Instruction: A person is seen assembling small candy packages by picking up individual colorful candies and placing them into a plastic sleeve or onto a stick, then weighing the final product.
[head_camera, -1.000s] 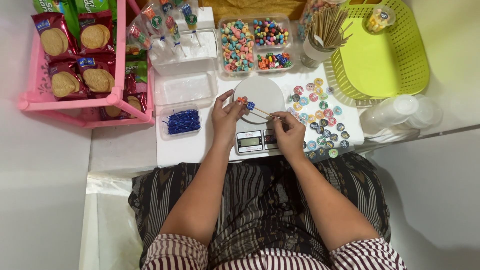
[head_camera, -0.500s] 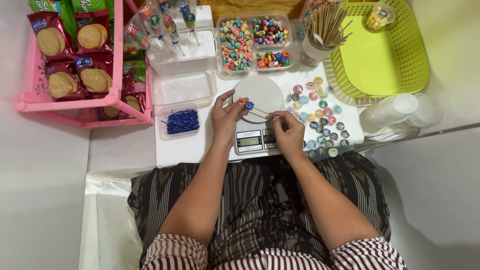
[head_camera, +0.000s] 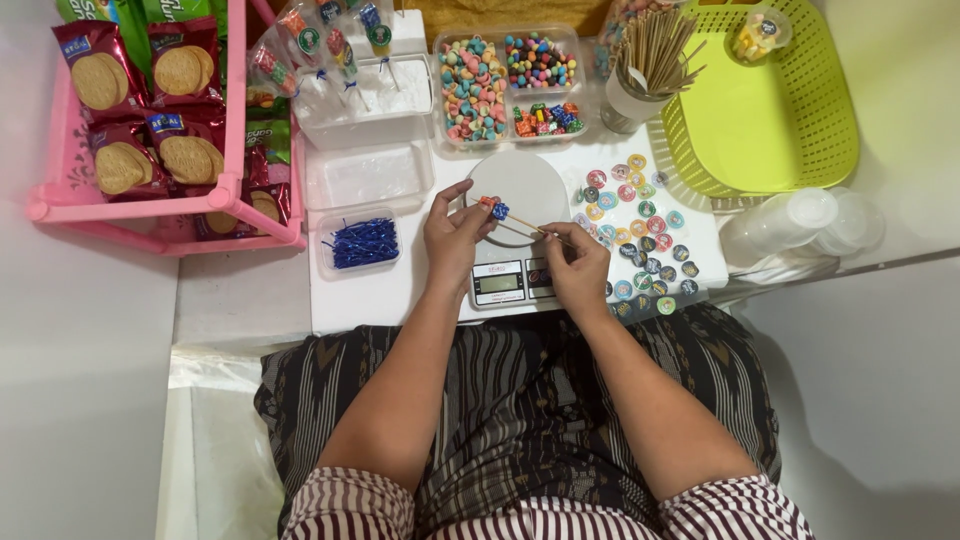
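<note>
Two hands work over a small white scale (head_camera: 515, 215) on the white desk (head_camera: 400, 290). The left hand (head_camera: 452, 235) pinches the candy (head_camera: 493, 208) at the far end of a thin wooden stick (head_camera: 530, 226), its grip closed tight on it. The right hand (head_camera: 578, 265) pinches the stick's near end. Round colourful stickers (head_camera: 640, 235) lie to the right. Red cookie packs (head_camera: 150, 110) sit in a pink rack (head_camera: 235, 150) far left. Blue twist ties (head_camera: 365, 243) fill a clear tray left of the scale.
</note>
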